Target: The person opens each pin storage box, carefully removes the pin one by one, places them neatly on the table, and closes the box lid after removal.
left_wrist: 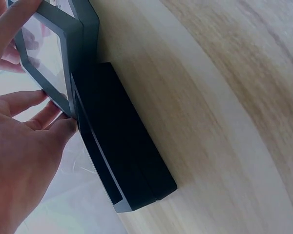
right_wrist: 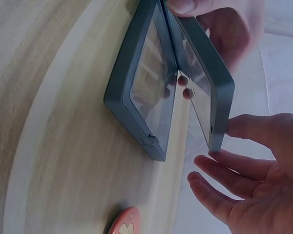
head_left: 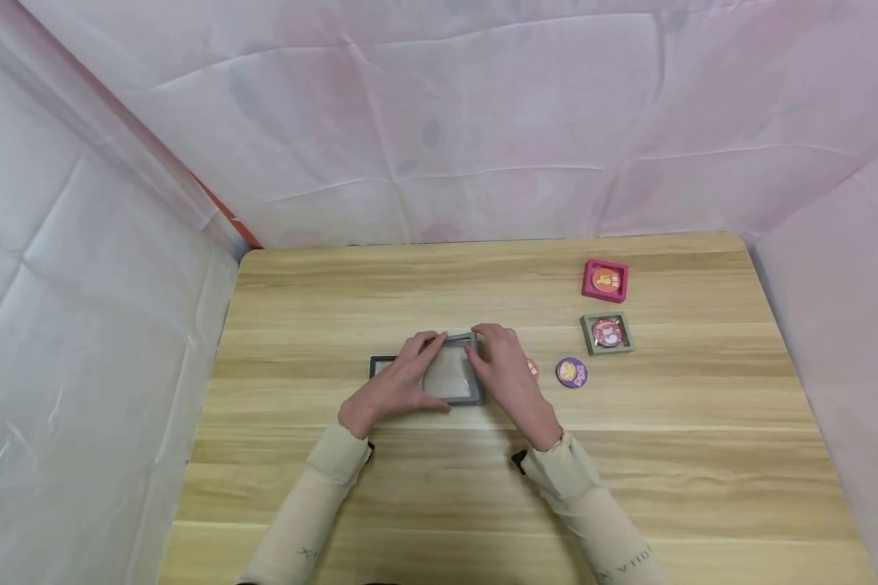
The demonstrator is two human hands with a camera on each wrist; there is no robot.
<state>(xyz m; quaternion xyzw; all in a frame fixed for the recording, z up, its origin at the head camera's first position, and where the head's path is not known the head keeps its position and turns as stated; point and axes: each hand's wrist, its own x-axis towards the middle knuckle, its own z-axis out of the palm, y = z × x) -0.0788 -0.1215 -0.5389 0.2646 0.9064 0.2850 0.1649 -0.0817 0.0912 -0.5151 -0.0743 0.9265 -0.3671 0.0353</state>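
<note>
A grey hinged display frame [head_left: 462, 401] with clear film windows lies in front of me, its two halves spread apart in a V in the right wrist view. My left hand [head_left: 391, 392] holds its left side, thumb at the near edge and fingers at the far edge. On the right, my right hand [head_left: 510, 380] grips the raised half [right_wrist: 219, 107] by its free edge between thumb and fingertips. A black display frame [left_wrist: 124, 141] lies left of the grey one, partly under my left hand in the head view.
Right of my right hand lie an orange round badge [head_left: 532, 368], partly hidden, and a purple badge [head_left: 571, 373]. Farther right, a green-grey frame [head_left: 589, 337] and a magenta frame [head_left: 619, 297] each contain a badge. Pale cloth [head_left: 483, 122] hangs around the wooden table [head_left: 322, 292].
</note>
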